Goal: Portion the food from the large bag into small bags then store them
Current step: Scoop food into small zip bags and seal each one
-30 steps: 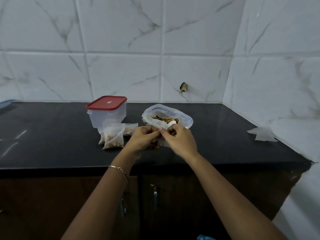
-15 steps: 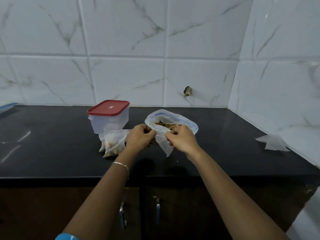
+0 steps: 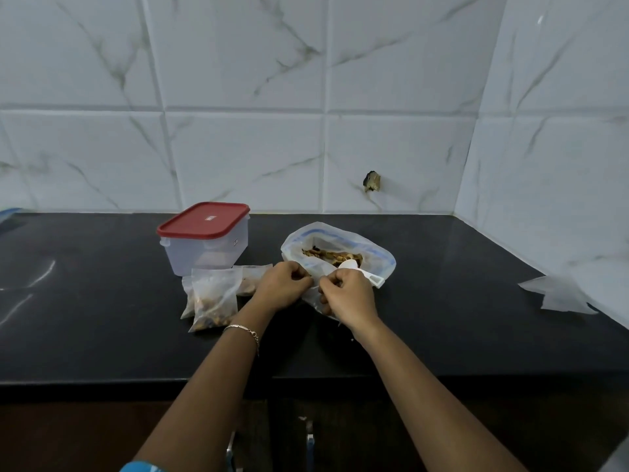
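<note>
Food (image 3: 332,256), brown and mixed, sits low inside the large bag (image 3: 383,257), which lies open on the black countertop (image 3: 102,318) with its blue-striped mouth gaping toward the wall. A white scoop (image 3: 360,273) rests in that mouth, its handle jutting out just behind the right hand (image 3: 350,296). Both hands are in front of the large bag, fingers curled tight: the left hand (image 3: 282,284) and the right each pinch one side of the top of a small clear bag (image 3: 315,296), which hangs crumpled between and under them (whether anything is in it cannot be made out). A thin bracelet (image 3: 243,330) circles the left wrist. Just left of the left hand lie the filled small bags (image 3: 212,301), overlapping one another, and touching them from behind stands a clear container (image 3: 211,253) with its red lid (image 3: 204,221) on. Well apart at the right edge of the counter lies a crumpled plastic sheet (image 3: 558,296).
</note>
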{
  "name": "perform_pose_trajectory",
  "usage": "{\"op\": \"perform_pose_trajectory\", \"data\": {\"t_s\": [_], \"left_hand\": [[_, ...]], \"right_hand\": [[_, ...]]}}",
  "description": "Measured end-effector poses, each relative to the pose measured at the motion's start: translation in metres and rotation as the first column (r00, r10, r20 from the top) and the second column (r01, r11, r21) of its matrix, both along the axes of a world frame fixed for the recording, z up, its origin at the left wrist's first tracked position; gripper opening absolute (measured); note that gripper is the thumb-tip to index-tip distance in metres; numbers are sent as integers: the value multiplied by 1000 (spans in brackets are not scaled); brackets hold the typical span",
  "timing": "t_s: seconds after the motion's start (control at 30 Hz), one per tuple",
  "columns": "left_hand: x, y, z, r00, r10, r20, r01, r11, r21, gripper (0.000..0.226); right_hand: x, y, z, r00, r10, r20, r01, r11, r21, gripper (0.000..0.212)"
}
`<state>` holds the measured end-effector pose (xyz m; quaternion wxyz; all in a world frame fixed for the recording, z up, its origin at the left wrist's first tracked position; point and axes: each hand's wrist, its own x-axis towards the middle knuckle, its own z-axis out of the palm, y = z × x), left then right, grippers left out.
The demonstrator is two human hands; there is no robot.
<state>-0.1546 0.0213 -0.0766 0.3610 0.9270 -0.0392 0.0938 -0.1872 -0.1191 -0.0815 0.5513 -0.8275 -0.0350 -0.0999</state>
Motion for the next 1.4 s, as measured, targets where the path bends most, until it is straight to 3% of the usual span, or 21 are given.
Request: {"op": "perform_pose_trajectory", "data": {"t_s": [0.47, 0.77, 1.13, 1.4], "left_hand": [[8, -1, -12, 995, -72, 69, 57, 980, 189, 18], [5, -4, -13, 989, -142, 48, 130, 971, 203, 5], [-2, -5, -17, 983, -127, 131, 107, 983, 149, 10], [-8, -8, -13, 978, -153, 141, 139, 985, 106, 12]], "right_hand": [[8, 1, -12, 1000, 9, -15, -10, 998, -58, 15], [5, 1, -15, 1000, -6, 16, 7, 998, -67, 18], [3, -1, -16, 999, -10, 53, 16, 992, -128, 20], [0, -8, -15, 999, 40, -3, -40, 998, -57, 17]]}}
